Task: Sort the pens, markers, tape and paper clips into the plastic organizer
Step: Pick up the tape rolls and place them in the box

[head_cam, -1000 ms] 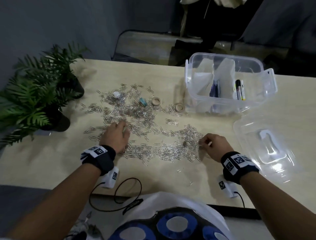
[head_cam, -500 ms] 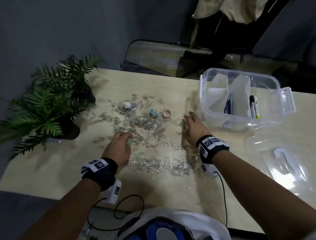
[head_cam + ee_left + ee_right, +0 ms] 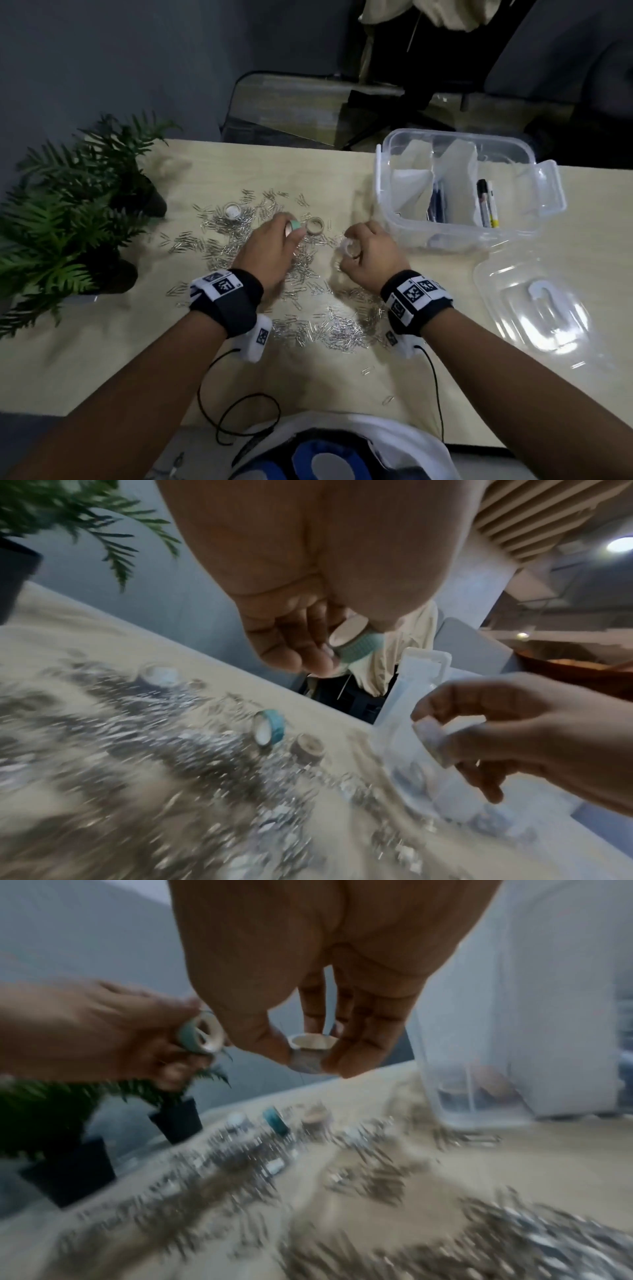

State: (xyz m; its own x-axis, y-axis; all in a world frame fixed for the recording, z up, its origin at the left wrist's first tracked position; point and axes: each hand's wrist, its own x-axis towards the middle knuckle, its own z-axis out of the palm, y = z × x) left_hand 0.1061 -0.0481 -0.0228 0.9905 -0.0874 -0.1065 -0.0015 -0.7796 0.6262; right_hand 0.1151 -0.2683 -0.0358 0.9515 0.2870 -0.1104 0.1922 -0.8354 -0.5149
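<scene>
Silver paper clips (image 3: 308, 308) lie scattered across the light wooden table (image 3: 102, 359). My left hand (image 3: 286, 236) pinches a mint-green tape roll (image 3: 295, 225) above the clips, shown closer as the mint roll (image 3: 356, 642). My right hand (image 3: 354, 245) pinches a pale tape roll (image 3: 310, 1053) just left of the clear plastic organizer (image 3: 387, 205). Pens and markers (image 3: 486, 205) lie inside the organizer. On the table remain a beige roll (image 3: 315, 226), a white roll (image 3: 233, 210) and a blue roll (image 3: 270, 730). The blue roll is hidden behind my left hand in the head view.
Potted ferns (image 3: 75, 212) stand at the table's left edge. The organizer's clear lid (image 3: 548, 308) lies at the right. A black cable (image 3: 239, 421) loops over the near edge. Beyond the far edge stands a dark chair (image 3: 308, 113).
My right hand reached toward the organizer, took up the pale roll and lifted it. My left hand moved forward and up with the mint roll. The head camera tilted closer.
</scene>
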